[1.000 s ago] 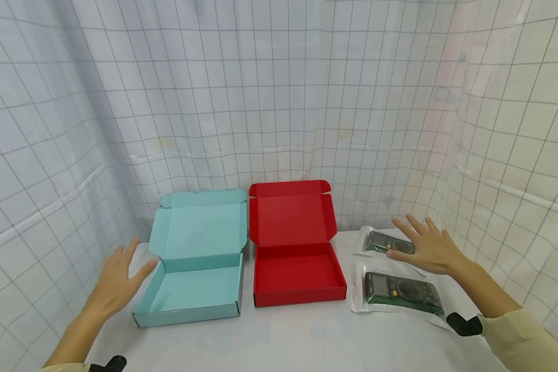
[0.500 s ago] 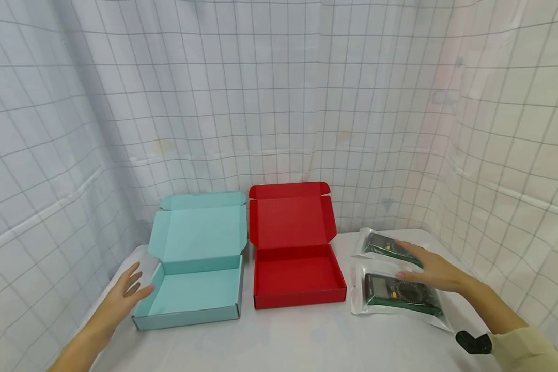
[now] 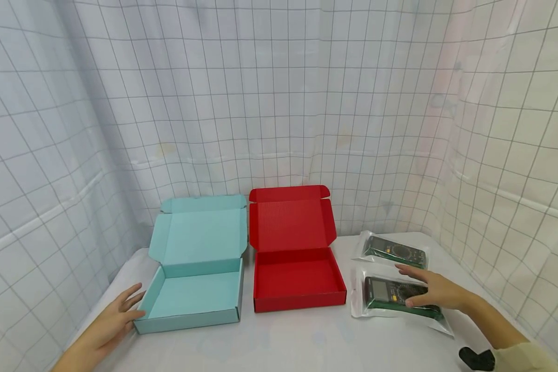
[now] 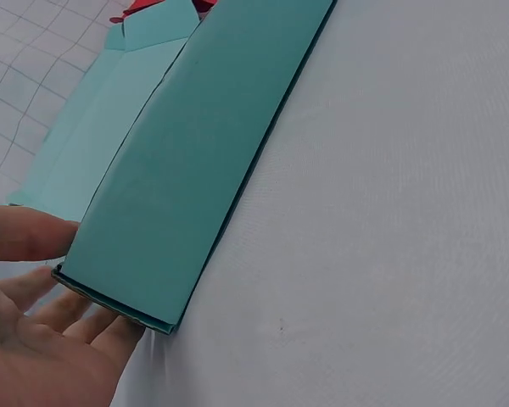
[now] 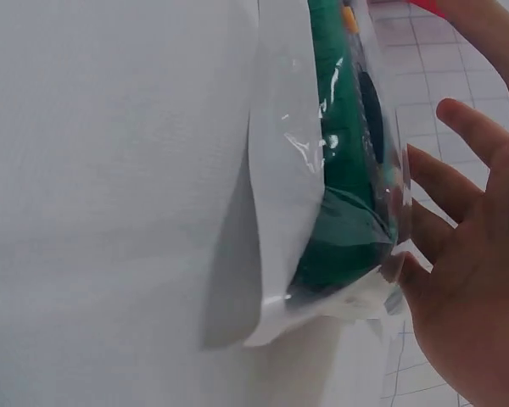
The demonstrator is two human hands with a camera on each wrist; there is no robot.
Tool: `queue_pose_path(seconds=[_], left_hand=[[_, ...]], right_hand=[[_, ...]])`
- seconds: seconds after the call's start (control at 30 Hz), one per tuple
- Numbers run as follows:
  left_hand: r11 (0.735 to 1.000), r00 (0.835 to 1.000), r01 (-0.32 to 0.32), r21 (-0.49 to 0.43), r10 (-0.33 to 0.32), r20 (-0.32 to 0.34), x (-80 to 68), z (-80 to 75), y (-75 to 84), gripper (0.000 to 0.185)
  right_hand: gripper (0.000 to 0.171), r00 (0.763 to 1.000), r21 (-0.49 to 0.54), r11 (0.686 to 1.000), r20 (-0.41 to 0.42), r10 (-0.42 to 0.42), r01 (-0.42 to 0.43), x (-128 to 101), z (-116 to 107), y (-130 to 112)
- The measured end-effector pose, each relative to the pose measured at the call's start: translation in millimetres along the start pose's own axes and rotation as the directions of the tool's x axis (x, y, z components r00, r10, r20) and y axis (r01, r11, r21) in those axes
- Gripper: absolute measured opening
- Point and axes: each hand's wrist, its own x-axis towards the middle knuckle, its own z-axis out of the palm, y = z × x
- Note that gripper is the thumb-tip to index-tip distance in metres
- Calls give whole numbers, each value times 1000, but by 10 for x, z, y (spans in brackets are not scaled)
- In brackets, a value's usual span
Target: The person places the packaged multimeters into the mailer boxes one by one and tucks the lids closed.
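Observation:
My left hand (image 3: pixel 109 323) is at the front left corner of an open light-blue cardboard box (image 3: pixel 186 323). In the left wrist view its thumb lies at the rim, and the loosely extended fingers (image 4: pixel 68 309) are along the side wall. My right hand (image 3: pixel 439 292) is spread over the nearer multimeter (image 3: pixel 381 297), which lies in a clear plastic bag. From the right wrist view, the fingertips are right at the bag's edge, beside the meter's green casing (image 5: pixel 343 161). Behind it lies a second bagged multimeter (image 3: pixel 395 250).
A red cardboard box (image 3: pixel 297 299) with its lid raised stands between the blue box and the multimeters. All of it rests on a white-covered table (image 3: pixel 297 346). White gridded curtains (image 3: pixel 279 103) hang behind and on both sides.
My left hand has come down from the air to the blue box's front corner. My right hand has lowered and come nearer, from over the far multimeter to the near one.

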Motion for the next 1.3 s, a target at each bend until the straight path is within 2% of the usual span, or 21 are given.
queue_pose_path(seconds=[0.2, 0.4, 0.57, 0.77, 1.03, 1.3], left_hand=[[1000, 999, 26, 8, -26, 33, 10, -68, -73, 79], [1000, 1000, 23, -7, -23, 18, 20, -72, -110, 78], [1000, 1000, 15, -16, -15, 15, 11, -68, -120, 79], [1000, 999, 6, -11, -6, 33, 11, -66, -123, 79], [999, 999, -17, -42, 19, 44, 4, -41, -148, 78], [999, 999, -5, -34, 7, 43, 0, -64, -153, 78]], right_hand=[[93, 999, 25, 1000, 26, -19, 18, -18, 87, 80], [100, 999, -20, 1000, 41, 1, 0, -21, 147, 107], [96, 999, -59, 998, 44, 13, -10, -7, 152, 100], [90, 998, -116, 992, 33, 52, -47, 12, 141, 98], [87, 999, -103, 994, 29, 42, -39, 18, 102, 97], [91, 996, -75, 994, 39, 77, -74, 65, -41, -49]])
